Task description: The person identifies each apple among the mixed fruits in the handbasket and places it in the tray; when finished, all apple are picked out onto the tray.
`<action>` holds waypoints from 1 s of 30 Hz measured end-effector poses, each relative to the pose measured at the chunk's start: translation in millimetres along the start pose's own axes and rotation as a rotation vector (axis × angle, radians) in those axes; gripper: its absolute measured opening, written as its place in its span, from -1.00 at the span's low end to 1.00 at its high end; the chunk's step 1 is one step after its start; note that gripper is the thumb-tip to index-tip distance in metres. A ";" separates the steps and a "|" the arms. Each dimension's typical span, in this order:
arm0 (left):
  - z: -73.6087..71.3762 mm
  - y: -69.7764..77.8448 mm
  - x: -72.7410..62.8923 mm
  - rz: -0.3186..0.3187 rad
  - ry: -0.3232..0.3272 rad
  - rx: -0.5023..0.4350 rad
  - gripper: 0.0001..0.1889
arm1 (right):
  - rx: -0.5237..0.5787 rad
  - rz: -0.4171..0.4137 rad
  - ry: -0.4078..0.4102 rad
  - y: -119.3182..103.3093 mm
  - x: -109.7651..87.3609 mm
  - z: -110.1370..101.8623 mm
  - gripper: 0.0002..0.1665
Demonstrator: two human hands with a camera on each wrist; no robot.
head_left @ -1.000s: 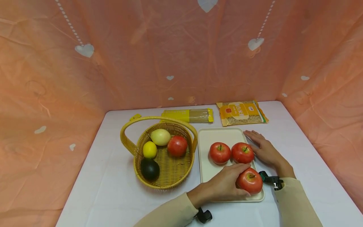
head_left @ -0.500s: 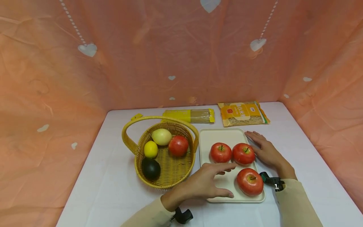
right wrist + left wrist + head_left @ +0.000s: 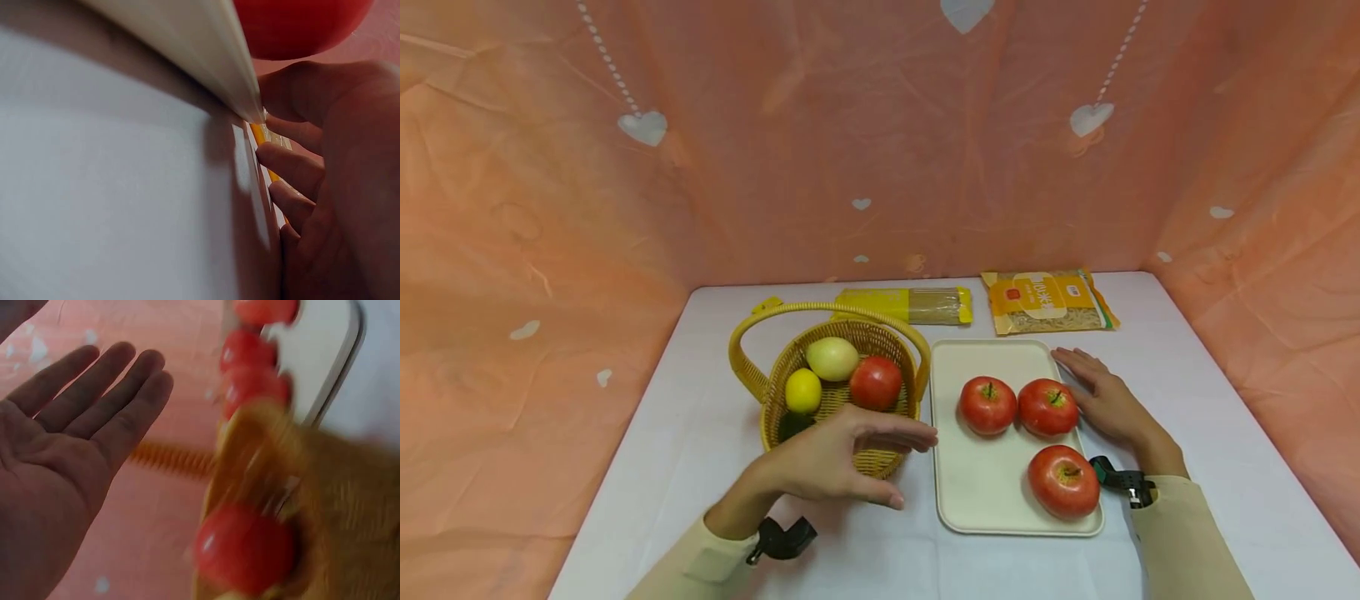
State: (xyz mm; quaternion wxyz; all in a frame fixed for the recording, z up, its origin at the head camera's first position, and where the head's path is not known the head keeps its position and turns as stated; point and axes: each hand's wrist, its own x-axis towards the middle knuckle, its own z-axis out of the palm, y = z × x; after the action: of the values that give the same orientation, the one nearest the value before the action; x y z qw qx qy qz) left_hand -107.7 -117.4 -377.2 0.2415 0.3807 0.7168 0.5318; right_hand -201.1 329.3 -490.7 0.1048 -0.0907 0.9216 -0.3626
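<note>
My left hand [image 3: 831, 458] holds nothing and hovers over the front of the wicker basket [image 3: 868, 332], thumb and fingers spread apart. In the left wrist view its fingers are extended beside the basket. The basket contains a red round fruit [image 3: 876, 383], a yellow lemon [image 3: 803, 391], a pale green fruit [image 3: 832, 359] and a dark fruit [image 3: 792, 425] partly covered by my hand. On the cream tray [image 3: 973, 492] sit three red apples [image 3: 988, 406]. My right hand [image 3: 1108, 404] rests on the table along the tray's right edge, its thumb at the rim in the right wrist view.
Behind the basket and tray lie a yellow packet of noodles [image 3: 925, 306] and an orange-yellow packet [image 3: 1051, 302]. The basket's tall handle [image 3: 827, 308] arches over it. A pink cloth [image 3: 895, 167] with white hearts encloses the table's back and sides.
My left hand has let go of the front apple on the tray and moved left to over the basket. My right hand has stayed beside the tray.
</note>
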 end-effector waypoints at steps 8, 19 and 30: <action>-47.3 15.4 -20.4 -0.048 0.102 0.150 -0.29 | 0.010 0.003 -0.001 0.1 -0.1 0.8 -0.20; -60.5 15.3 7.0 -0.118 0.139 0.660 -0.30 | 0.011 0.004 0.001 1.2 0.0 0.7 -0.20; -41.1 -0.2 53.2 -0.234 0.000 0.831 -0.32 | 0.005 -0.026 0.015 1.6 -1.0 0.3 -0.23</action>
State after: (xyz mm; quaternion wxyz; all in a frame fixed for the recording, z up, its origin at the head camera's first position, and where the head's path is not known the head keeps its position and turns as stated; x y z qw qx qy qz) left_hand -170.3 -98.5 -361.2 0.1261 0.3617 0.9085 0.1669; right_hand -200.2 330.5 -491.9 0.0935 -0.0996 0.9202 -0.3670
